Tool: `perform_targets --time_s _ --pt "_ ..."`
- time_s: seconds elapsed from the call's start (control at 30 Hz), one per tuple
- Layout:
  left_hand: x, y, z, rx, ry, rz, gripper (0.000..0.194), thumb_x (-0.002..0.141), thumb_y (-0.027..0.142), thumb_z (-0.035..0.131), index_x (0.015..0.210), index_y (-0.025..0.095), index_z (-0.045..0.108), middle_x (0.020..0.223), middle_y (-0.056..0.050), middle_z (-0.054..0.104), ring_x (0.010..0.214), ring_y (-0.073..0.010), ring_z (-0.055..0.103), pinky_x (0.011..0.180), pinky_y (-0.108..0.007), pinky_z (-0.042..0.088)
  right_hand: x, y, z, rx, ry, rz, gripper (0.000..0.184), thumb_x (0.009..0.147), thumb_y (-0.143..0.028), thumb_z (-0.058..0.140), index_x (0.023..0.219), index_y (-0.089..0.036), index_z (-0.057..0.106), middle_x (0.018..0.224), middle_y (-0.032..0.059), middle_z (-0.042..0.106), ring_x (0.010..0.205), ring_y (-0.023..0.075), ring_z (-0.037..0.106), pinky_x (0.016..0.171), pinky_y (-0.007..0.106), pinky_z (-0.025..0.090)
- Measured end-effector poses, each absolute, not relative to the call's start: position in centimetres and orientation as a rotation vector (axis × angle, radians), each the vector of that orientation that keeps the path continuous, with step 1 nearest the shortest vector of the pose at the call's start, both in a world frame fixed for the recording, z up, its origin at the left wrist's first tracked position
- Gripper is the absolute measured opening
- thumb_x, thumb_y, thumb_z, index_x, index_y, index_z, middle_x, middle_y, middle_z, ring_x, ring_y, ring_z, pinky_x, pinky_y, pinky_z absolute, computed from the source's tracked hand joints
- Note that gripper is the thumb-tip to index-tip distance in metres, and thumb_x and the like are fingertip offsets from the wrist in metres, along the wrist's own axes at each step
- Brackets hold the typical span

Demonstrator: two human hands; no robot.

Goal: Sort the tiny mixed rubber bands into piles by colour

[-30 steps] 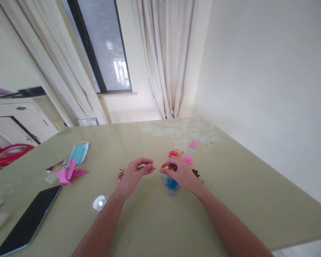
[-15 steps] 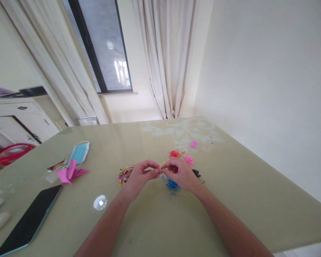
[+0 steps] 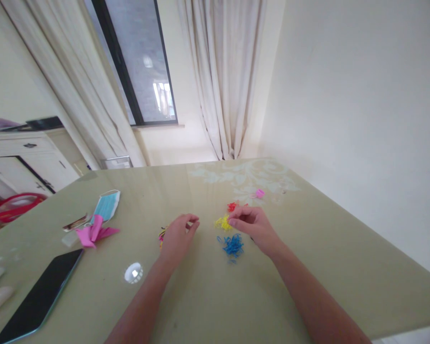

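Observation:
My left hand [image 3: 178, 236] is over the mixed-colour pile of small rubber bands [image 3: 162, 235] and hides most of it. Its fingers curl towards the thumb, and whatever might be between the tips is too small to see. Thumb and forefinger of my right hand [image 3: 252, 227] come together at the edge of the yellow rubber bands [image 3: 222, 222]; I cannot make out anything in the pinch. Blue rubber bands [image 3: 233, 245] lie just below that hand. Red ones [image 3: 231, 207] are behind it, partly covered.
A small pink pile [image 3: 260, 193] lies farther back on the glossy table [image 3: 208, 306]. To the left are a pink folded-paper figure [image 3: 93, 233], a blue face mask [image 3: 106, 206] and a dark tablet [image 3: 39, 296]. A wall borders the right side.
My hands were together over the piles, with something yellow between their fingertips. They have parted, the left moving left and the right slightly right, uncovering the yellow and blue piles.

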State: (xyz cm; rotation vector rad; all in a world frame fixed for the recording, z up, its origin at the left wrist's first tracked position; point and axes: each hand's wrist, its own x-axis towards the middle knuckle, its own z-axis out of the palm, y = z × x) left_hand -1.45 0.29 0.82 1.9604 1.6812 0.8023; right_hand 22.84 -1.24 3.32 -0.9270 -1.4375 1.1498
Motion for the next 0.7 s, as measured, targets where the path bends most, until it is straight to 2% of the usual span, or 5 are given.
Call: perform_targets --time_s 0.13,0.3,0.4,0.6,0.7 --pt "-2.3 0.0 0.4 2.251 2.105 0.443 0.043 0.095 0.031 0.062 0.136 0.021 0.065 0.124 -0.015 0.069 0.120 -0.0354 0.060 0.098 -0.049 0.048 23.4 -1.7 3.9 -0.778 -1.274 1.226 0.021 0.072 -0.039 0.090 0.074 -0.021 0.079 0.068 -0.0009 0.066 0.064 0.0127 0.055 0.063 0.026 0.044" --pt "-2.7 0.3 -0.1 2.247 2.118 0.259 0.025 0.098 0.025 0.056 0.116 0.022 0.073 0.120 -0.012 0.070 0.115 -0.0305 0.061 0.096 -0.041 0.047 23.4 -1.6 3.6 -0.759 -1.246 1.264 0.023 0.070 -0.040 0.092 0.073 -0.022 0.078 0.069 -0.0009 0.064 0.063 0.0126 0.052 0.062 0.027 0.043" --pt "-3.1 0.9 -0.4 2.235 2.097 0.275 0.022 0.099 0.020 0.054 0.107 0.021 0.074 0.113 -0.010 0.071 0.110 -0.0278 0.063 0.094 -0.038 0.047 23.4 -1.5 3.6 -0.758 -1.237 1.267 0.025 0.069 -0.041 0.092 0.071 -0.021 0.077 0.069 -0.0009 0.063 0.063 0.0126 0.052 0.062 0.027 0.043" --pt "-3.5 1.4 -0.8 2.192 2.095 0.321 0.019 0.099 0.018 0.053 0.104 0.016 0.071 0.106 -0.011 0.072 0.103 -0.0255 0.065 0.092 -0.035 0.046 23.4 -1.5 3.7 -0.776 -1.237 1.232 0.030 0.067 -0.045 0.093 0.070 -0.021 0.076 0.068 -0.0008 0.061 0.063 0.0129 0.051 0.061 0.026 0.043" --pt "-3.4 1.1 -0.5 2.201 2.095 0.291 0.020 0.099 0.017 0.050 0.099 0.016 0.070 0.103 -0.011 0.071 0.100 -0.0260 0.066 0.089 -0.035 0.047 23.6 -0.9 3.3 -0.893 -1.307 1.144 0.029 0.072 -0.047 0.088 0.075 -0.020 0.076 0.073 0.0014 0.067 0.067 0.0152 0.056 0.064 0.028 0.047"
